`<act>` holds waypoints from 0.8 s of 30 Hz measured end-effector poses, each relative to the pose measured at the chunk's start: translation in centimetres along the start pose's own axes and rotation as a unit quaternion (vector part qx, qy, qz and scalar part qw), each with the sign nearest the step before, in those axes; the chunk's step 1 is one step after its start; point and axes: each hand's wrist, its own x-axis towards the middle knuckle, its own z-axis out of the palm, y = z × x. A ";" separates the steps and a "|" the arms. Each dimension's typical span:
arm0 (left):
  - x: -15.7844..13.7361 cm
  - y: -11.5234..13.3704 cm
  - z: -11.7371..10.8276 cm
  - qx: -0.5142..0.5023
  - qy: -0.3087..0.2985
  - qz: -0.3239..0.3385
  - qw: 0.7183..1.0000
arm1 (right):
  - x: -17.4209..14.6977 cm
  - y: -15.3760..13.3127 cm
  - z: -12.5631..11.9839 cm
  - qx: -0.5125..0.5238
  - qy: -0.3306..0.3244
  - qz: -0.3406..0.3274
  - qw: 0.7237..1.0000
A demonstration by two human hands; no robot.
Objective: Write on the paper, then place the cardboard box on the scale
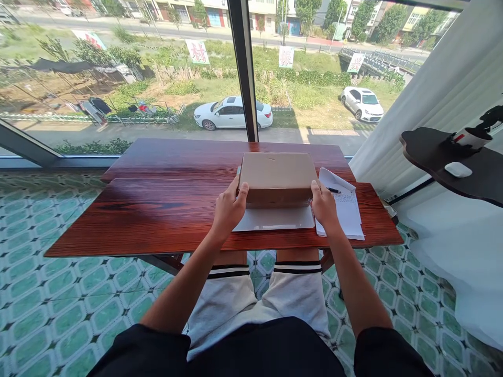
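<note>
A brown cardboard box [278,172] is between my two hands, closed on top, over a flat whitish sheet or board [271,220] on the table. My left hand [231,206] grips the box's near left corner, thumb toward its top edge. On the opposite side, my right hand [324,203] grips the near right corner in the same way. The fingers under and behind the box are hidden. I cannot tell whether the box rests on the sheet or is held slightly above it. Papers [346,214] with handwriting lie beside my right hand, with a dark pen [334,190] on them.
The reddish-brown wooden table [157,214] has a second tabletop section behind it, against the window. At right, a dark wavy-edged shelf [428,154] carries a white rounded object [458,169] and a pot. A white curtain [393,120] hangs behind that shelf.
</note>
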 end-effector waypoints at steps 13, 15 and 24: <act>0.3 -3.9 -0.7 -0.179 0.023 0.112 0.977 | -0.1 0.5 -1.9 -0.019 0.149 -0.184 0.971; 0.1 -3.7 -1.9 -0.230 0.091 0.164 0.955 | -1.3 -0.5 -2.2 -0.057 0.219 -0.311 0.923; -2.4 1.8 -7.9 -0.330 0.105 0.353 0.869 | -6.7 -6.7 4.1 -0.133 -0.064 -0.633 0.760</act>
